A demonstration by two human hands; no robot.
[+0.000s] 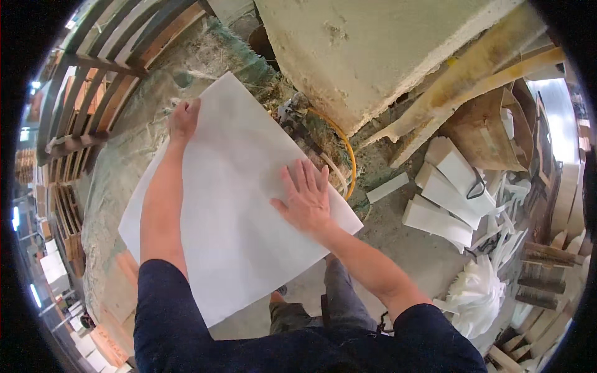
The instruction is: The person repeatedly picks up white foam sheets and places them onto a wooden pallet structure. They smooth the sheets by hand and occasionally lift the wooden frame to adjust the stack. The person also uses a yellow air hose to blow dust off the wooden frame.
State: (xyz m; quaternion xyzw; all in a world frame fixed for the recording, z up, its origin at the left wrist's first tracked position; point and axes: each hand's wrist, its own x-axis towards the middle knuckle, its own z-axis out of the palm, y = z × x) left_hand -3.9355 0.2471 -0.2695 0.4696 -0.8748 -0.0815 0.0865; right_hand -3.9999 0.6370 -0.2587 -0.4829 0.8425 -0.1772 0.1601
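Your left hand point(183, 122) curled closed on the white sheet point(230, 217) edge, your right hand point(306, 198) flat atop it — spread wide, gripping nothing, yellow hose point(352, 155) nearby

Wearing a dk navy tee point(280, 357) w/ short slvs point(165, 304) & gry shorts point(343, 292).

The white sheet point(230, 186) conceals whatever lies beneath its middle. Fingertips of the left hand point(183, 121) curl out of view. The upper edge cuts off the pale block point(373, 56); the lower edge crops the dark shirt point(323, 354). Small items along the left rim are indistinct.
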